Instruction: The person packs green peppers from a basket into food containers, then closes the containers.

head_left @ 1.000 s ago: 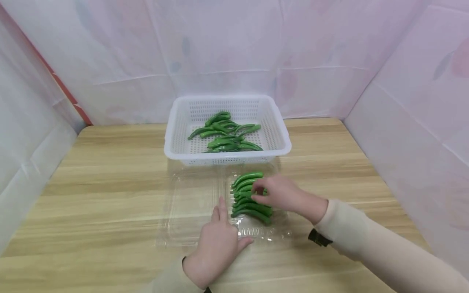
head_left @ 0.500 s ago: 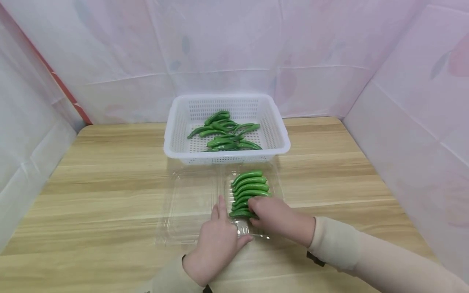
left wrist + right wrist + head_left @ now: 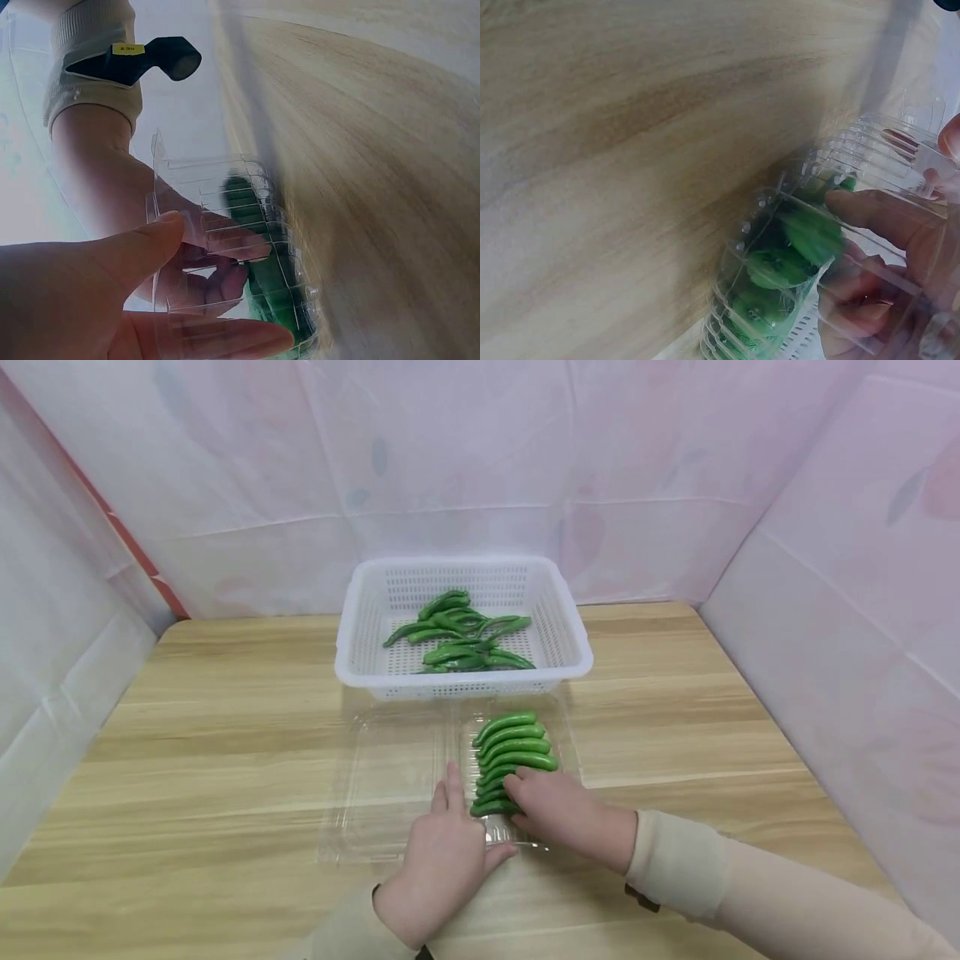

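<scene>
Right hand (image 3: 567,810) shifted toward front peppers (image 3: 491,808); right ends hidden, pinch unclear

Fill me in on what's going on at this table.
A person is tending green peppers laid side by side in the right half of an open clear container. The right hand is at the near end of the row, though whether it grips one is hard to tell. The left hand rests on the container's near edge, two fingers stretched forward. More peppers lie loosely piled in the white basket behind.
</scene>
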The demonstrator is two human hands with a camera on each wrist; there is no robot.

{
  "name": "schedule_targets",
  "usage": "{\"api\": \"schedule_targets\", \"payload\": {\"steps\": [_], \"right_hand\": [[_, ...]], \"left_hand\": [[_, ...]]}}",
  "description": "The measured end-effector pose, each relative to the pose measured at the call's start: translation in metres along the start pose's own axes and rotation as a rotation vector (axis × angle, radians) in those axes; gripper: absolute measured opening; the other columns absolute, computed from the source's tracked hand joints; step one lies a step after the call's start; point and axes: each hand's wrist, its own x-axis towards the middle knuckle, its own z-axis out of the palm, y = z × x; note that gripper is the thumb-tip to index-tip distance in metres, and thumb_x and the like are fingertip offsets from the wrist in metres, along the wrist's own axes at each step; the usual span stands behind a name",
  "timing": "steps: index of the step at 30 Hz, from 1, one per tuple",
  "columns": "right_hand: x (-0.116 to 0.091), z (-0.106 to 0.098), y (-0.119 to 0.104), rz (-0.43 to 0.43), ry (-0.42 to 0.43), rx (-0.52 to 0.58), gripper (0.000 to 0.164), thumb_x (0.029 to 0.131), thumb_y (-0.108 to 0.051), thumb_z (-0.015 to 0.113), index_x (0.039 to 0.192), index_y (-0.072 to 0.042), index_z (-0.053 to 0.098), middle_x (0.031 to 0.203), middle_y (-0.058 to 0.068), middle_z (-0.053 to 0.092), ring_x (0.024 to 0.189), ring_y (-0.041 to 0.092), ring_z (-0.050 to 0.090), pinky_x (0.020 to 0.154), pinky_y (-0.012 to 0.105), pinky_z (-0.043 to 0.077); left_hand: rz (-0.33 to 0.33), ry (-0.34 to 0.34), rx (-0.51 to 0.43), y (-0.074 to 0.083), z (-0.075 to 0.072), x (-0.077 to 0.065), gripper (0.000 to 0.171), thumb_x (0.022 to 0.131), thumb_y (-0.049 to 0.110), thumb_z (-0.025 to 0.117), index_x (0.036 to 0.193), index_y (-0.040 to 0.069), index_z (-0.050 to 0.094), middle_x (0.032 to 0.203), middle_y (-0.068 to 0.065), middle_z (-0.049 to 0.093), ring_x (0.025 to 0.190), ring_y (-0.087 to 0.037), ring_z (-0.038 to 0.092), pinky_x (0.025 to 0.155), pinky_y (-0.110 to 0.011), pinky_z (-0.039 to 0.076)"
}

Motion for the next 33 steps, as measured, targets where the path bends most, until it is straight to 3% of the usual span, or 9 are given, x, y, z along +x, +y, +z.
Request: {"api": "schedule_targets", "payload": {"steps": [9,15,19,24,28,33], "right_hand": [[-0.001,-0.001,0.0,0.003,-0.018,0.031,0.025,0.075,-0.021,0.077,0.079,-0.009,0.055,0.072,0.0,0.05,0.058,0.014,0.05,0.049,0.028,0.043],[0.005,-0.024,0.007,0.013,0.065,0.123,0.025,0.08,-0.024,0.072,0.073,-0.013,0.051,0.068,-0.006,0.046,0.058,0.008,0.044,0.049,0.022,0.04],[0.024,-0.054,0.021,-0.004,0.177,0.248,0.015,0.084,-0.019,0.069,0.079,-0.011,0.058,0.072,-0.006,0.054,0.063,0.008,0.05,0.056,0.022,0.046],[0.065,-0.086,0.043,0.019,0.226,0.335,0.009,0.089,-0.013,0.062,0.093,-0.005,0.063,0.083,0.001,0.062,0.074,0.013,0.057,0.068,0.028,0.05],[0.101,-0.092,0.064,0.092,0.12,0.278,0.013,0.093,-0.013,0.056,0.095,-0.003,0.064,0.089,0.007,0.064,0.081,0.019,0.059,0.075,0.034,0.049],[0.139,-0.087,0.085,0.18,-0.257,0.238,0.025,0.095,-0.021,0.05,0.1,-0.003,0.067,0.093,0.008,0.064,0.078,0.018,0.054,0.075,0.035,0.046]], "left_hand": [[0.003,0.008,-0.008,-0.001,0.003,0.0,0.058,0.077,0.064,0.058,0.061,0.01,0.07,0.127,-0.037,0.043,0.101,-0.04,0.059,0.037,-0.033,0.045],[0.007,-0.019,0.005,-0.001,0.003,0.002,0.058,0.078,0.064,0.058,0.057,0.01,0.067,0.128,-0.037,0.043,0.102,-0.04,0.058,0.038,-0.032,0.046],[-0.003,-0.073,0.012,-0.001,0.002,0.003,0.06,0.079,0.065,0.055,0.057,0.01,0.066,0.13,-0.036,0.042,0.105,-0.04,0.057,0.037,-0.03,0.045],[-0.005,-0.122,0.058,-0.002,0.0,0.003,0.063,0.08,0.068,0.05,0.056,0.011,0.065,0.132,-0.036,0.04,0.107,-0.039,0.056,0.038,-0.028,0.045],[-0.006,-0.129,0.087,0.0,0.001,0.002,0.065,0.079,0.07,0.048,0.059,0.011,0.066,0.132,-0.035,0.041,0.107,-0.038,0.056,0.04,-0.029,0.046],[-0.006,-0.14,0.09,0.002,0.001,0.003,0.068,0.079,0.071,0.046,0.055,0.011,0.064,0.133,-0.035,0.041,0.109,-0.039,0.056,0.039,-0.029,0.046]]}}
